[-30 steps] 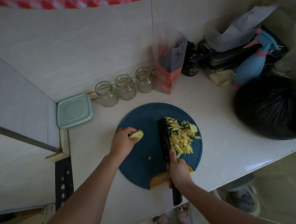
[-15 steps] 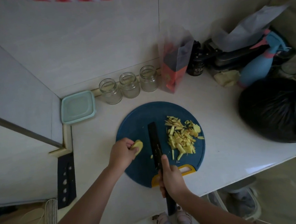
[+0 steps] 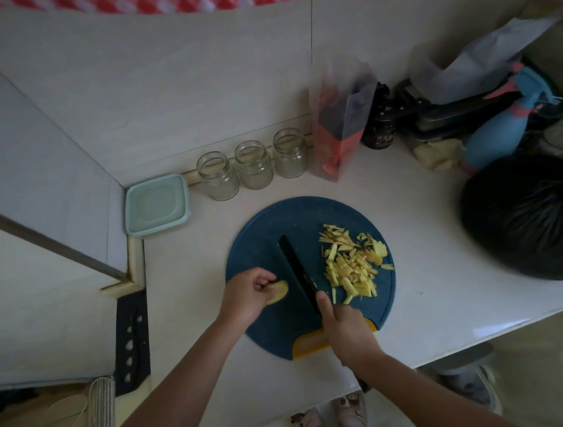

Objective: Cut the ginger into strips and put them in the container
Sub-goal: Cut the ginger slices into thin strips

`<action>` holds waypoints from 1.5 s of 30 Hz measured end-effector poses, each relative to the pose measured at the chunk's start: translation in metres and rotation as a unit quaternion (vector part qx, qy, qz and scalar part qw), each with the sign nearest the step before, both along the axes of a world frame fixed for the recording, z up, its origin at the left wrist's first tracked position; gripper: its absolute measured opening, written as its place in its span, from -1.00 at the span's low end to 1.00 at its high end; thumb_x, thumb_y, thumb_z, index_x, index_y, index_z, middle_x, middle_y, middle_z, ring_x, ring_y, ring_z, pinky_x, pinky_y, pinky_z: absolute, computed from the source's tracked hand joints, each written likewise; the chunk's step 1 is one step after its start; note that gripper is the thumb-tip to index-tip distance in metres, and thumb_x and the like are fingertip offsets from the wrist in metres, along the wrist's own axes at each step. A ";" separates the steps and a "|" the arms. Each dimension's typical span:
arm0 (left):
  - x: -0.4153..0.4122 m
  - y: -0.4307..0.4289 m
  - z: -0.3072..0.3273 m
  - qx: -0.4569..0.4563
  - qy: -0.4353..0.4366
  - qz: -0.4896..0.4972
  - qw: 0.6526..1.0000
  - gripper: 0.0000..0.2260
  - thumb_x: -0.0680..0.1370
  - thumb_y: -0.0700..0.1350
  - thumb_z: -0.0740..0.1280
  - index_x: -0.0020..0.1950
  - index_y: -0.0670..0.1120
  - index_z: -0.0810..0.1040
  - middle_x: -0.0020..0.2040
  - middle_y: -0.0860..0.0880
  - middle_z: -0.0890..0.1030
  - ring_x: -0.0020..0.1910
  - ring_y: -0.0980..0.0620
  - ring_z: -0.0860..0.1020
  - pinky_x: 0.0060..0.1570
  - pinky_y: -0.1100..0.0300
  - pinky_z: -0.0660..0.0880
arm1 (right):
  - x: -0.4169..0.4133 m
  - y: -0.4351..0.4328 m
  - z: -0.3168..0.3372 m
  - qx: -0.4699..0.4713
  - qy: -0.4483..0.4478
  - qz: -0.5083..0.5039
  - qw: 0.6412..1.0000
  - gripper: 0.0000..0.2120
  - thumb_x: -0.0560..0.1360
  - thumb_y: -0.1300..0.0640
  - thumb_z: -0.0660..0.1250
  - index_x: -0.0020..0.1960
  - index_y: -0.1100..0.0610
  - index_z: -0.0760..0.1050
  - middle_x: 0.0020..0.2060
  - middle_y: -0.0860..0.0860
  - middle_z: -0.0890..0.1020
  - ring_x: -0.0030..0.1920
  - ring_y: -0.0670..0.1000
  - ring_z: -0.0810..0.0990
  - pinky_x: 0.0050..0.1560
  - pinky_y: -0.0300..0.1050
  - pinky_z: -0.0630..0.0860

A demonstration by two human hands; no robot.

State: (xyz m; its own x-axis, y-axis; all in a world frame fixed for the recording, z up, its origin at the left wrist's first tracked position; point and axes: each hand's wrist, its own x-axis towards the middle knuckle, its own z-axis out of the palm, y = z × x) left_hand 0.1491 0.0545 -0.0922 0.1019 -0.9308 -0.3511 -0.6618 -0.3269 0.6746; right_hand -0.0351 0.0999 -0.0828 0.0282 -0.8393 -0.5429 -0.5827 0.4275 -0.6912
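A round dark blue cutting board (image 3: pixel 271 331) with a yellow handle lies on the white counter. My left hand (image 3: pixel 246 294) pinches a pale yellow piece of ginger (image 3: pixel 278 291) at the board's left edge. My right hand (image 3: pixel 348 330) grips the handle of a black knife (image 3: pixel 297 272), whose blade slants up-left across the board between the ginger piece and a heap of cut ginger strips (image 3: pixel 352 265). The strips lie on the right half of the board. A light green square container (image 3: pixel 156 210) with its lid on sits at the back left corner.
Three empty glass jars (image 3: pixel 253 169) stand in a row behind the board, beside a clear plastic bag (image 3: pixel 340 128). A black bag (image 3: pixel 531 220), a blue spray bottle (image 3: pixel 502 130) and clutter fill the right. The counter edge runs just below the board.
The knife has shifted left, away from the pile of strips, and now slants toward the ginger piece. My left hand has drawn the ginger piece down toward the board's left edge.
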 end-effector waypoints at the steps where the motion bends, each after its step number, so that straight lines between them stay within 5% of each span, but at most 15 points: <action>1: -0.003 0.002 0.000 -0.007 -0.004 0.010 1.000 -0.84 0.45 -0.20 0.43 0.02 -0.05 0.61 -0.12 0.10 0.55 -0.15 0.19 0.48 -0.25 0.52 0.34 | -0.001 0.001 0.003 -0.012 0.018 0.041 0.999 -0.46 0.59 -0.24 -0.07 -0.30 0.13 0.36 -0.40 0.02 0.44 -0.29 0.05 0.49 -0.26 -0.08 0.41; 5: -0.008 0.006 -0.002 -0.026 -0.004 0.022 0.999 -0.89 0.45 -0.18 0.44 -0.04 -0.06 0.63 -0.09 0.04 0.63 -0.12 0.12 0.55 -0.16 0.37 0.41 | 0.007 0.001 0.010 -0.051 0.088 0.144 0.984 -0.35 0.54 -0.26 -0.27 -0.08 0.15 0.44 -0.39 -0.02 0.33 -0.31 0.03 0.41 -0.19 -0.04 0.39; 7: -0.008 0.008 -0.005 -0.036 -0.001 0.033 0.999 -0.89 0.43 -0.14 0.47 -0.07 -0.05 0.62 -0.11 0.05 0.62 -0.14 0.14 0.55 -0.17 0.37 0.41 | 0.009 0.001 0.009 -0.048 0.094 0.136 0.985 -0.51 0.60 -0.21 -0.14 -0.28 0.03 0.35 -0.37 0.01 0.41 -0.22 0.08 0.52 -0.15 -0.03 0.45; 10: -0.009 0.010 -0.005 -0.040 0.037 0.068 0.996 -0.88 0.39 -0.09 0.51 -0.13 -0.04 0.62 -0.17 0.07 0.64 -0.17 0.16 0.59 -0.16 0.31 0.49 | 0.008 0.003 0.009 -0.065 0.115 0.137 0.982 -0.49 0.61 -0.22 -0.06 -0.34 0.05 0.34 -0.32 0.07 0.54 -0.20 0.10 0.58 -0.10 -0.03 0.50; 13: -0.013 0.011 -0.001 -0.035 0.076 0.097 0.992 -0.87 0.38 -0.12 0.52 -0.16 -0.04 0.60 -0.23 0.10 0.63 -0.23 0.22 0.58 -0.28 0.47 0.43 | 0.007 0.006 0.010 -0.086 0.159 0.179 0.967 -0.50 0.61 -0.23 -0.09 -0.30 0.05 0.34 -0.20 0.14 0.63 -0.13 0.15 0.61 -0.02 0.04 0.50; 19: -0.015 0.012 -0.003 -0.045 0.076 0.123 0.988 -0.85 0.35 -0.12 0.54 -0.17 -0.07 0.61 -0.25 0.12 0.62 -0.23 0.21 0.58 -0.27 0.39 0.44 | 0.004 0.011 0.009 -0.119 0.207 0.221 0.945 -0.51 0.61 -0.23 -0.12 -0.14 0.07 0.40 -0.25 0.04 0.58 -0.15 0.10 0.62 -0.18 -0.09 0.45; 23: -0.017 0.011 -0.003 -0.045 0.070 0.127 0.988 -0.87 0.38 -0.16 0.52 -0.16 -0.08 0.59 -0.28 0.16 0.58 -0.27 0.26 0.54 -0.36 0.53 0.38 | 0.004 0.012 0.008 -0.136 0.240 0.240 0.931 -0.49 0.61 -0.23 -0.13 -0.01 0.10 0.44 -0.14 0.08 0.64 -0.13 0.11 0.62 -0.21 -0.09 0.41; 30: -0.015 0.011 -0.007 -0.053 0.066 0.115 0.990 -0.85 0.36 -0.06 0.53 -0.26 -0.05 0.59 -0.31 0.09 0.63 -0.30 0.20 0.58 -0.29 0.31 0.47 | 0.004 0.004 0.009 -0.049 0.152 0.200 0.967 -0.51 0.62 -0.21 -0.09 -0.33 0.04 0.29 -0.37 0.01 0.43 -0.13 0.12 0.59 -0.17 -0.08 0.38; 34: -0.014 0.013 -0.017 -0.076 0.066 0.110 0.989 -0.86 0.38 -0.07 0.51 -0.25 -0.06 0.57 -0.28 0.03 0.61 -0.30 0.19 0.56 -0.27 0.31 0.46 | 0.005 -0.004 0.009 -0.024 0.132 0.187 0.973 -0.47 0.62 -0.21 -0.10 -0.35 0.07 0.33 -0.38 0.04 0.47 -0.23 0.11 0.55 -0.06 0.01 0.49; 41: -0.014 0.015 -0.019 -0.109 0.063 0.103 0.987 -0.87 0.40 -0.19 0.49 -0.24 -0.09 0.54 -0.25 0.00 0.55 -0.26 0.26 0.51 -0.30 0.49 0.37 | 0.027 -0.021 0.009 -0.010 0.147 0.170 0.974 -0.48 0.63 -0.19 -0.09 -0.31 0.09 0.35 -0.29 0.08 0.51 -0.17 0.10 0.58 -0.21 -0.07 0.42; 45: -0.014 0.017 -0.019 -0.112 0.063 0.105 0.986 -0.88 0.41 -0.21 0.48 -0.15 -0.09 0.56 -0.22 0.04 0.57 -0.23 0.28 0.51 -0.26 0.51 0.39 | 0.029 -0.035 0.002 0.026 0.061 0.094 0.993 -0.53 0.63 -0.16 -0.05 -0.27 0.12 0.34 -0.36 0.03 0.43 -0.22 0.09 0.54 -0.14 -0.07 0.42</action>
